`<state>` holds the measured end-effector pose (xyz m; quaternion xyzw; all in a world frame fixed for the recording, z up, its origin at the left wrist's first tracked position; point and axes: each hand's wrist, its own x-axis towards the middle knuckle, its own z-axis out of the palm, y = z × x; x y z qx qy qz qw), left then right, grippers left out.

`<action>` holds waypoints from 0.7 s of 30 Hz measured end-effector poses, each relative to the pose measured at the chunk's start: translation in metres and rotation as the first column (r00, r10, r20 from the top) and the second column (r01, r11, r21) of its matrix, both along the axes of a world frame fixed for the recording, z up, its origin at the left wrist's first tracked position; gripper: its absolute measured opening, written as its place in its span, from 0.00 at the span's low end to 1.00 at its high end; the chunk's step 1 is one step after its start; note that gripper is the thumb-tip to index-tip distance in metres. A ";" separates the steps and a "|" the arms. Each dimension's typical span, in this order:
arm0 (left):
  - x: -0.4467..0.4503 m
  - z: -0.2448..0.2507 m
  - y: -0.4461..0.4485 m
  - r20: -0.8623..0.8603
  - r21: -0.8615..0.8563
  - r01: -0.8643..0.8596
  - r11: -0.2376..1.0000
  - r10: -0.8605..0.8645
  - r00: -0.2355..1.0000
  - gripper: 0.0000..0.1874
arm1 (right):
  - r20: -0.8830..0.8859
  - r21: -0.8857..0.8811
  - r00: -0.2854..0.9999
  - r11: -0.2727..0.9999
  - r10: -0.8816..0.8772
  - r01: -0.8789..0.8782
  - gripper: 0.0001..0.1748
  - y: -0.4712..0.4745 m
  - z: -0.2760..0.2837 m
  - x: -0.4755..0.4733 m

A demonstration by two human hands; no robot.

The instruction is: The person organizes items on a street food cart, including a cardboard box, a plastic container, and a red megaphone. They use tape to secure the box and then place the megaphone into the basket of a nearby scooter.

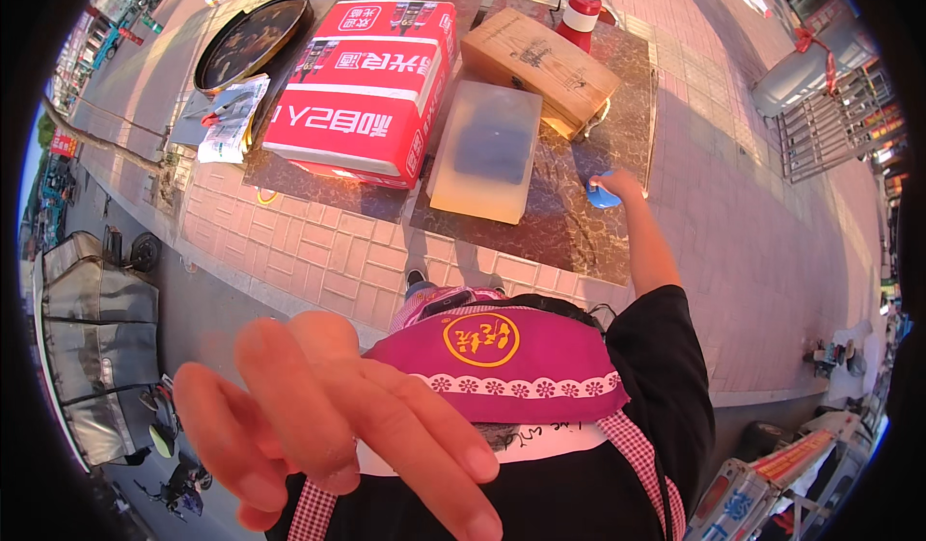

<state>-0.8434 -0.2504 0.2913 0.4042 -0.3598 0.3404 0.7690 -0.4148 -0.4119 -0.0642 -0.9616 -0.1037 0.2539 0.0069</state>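
Observation:
My left hand (pixel 325 403) is raised close to the camera at the lower left. Its fingers are apart and partly bent, with nothing visible between them. At the right side of a brown marble-patterned table (pixel 593 252), my right hand (pixel 621 182) grips a small blue flat piece (pixel 602 197), which rests on or just above the tabletop. The exact kind of this piece is unclear. Left of that hand lies a pale translucent rectangular block or box (pixel 481 197) with a shadow across it. Behind it, a wooden box (pixel 542 64) with a rope handle sits at an angle.
A red-and-white carton (pixel 347 107) covers much of the table's left half. Beyond the wooden box stands a red container with a white band (pixel 580 16). Papers (pixel 233 125) and a round dark pan (pixel 249 42) are at the left. A metal barrier (pixel 832 121) stands far right.

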 end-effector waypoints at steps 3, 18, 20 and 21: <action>-0.018 0.024 -0.031 0.017 -0.118 -0.148 0.982 0.151 0.988 0.07 | 0.089 -0.006 0.995 0.999 0.040 -0.039 0.48 0.035 0.020 -0.013; 0.014 -0.005 -0.003 -0.085 0.041 -0.382 0.923 0.384 0.919 0.17 | -0.412 0.731 0.911 0.591 -0.018 0.342 0.44 -0.016 0.014 -0.002; 0.032 -0.029 0.018 -0.281 0.315 -0.556 0.769 0.635 0.720 0.14 | -0.722 0.687 0.652 0.124 0.233 0.716 0.34 -0.001 0.037 -0.033; 0.052 -0.063 0.032 -0.286 0.469 -0.624 0.625 0.776 0.562 0.14 | -0.718 0.629 0.584 -0.007 0.377 0.777 0.33 0.010 0.055 -0.052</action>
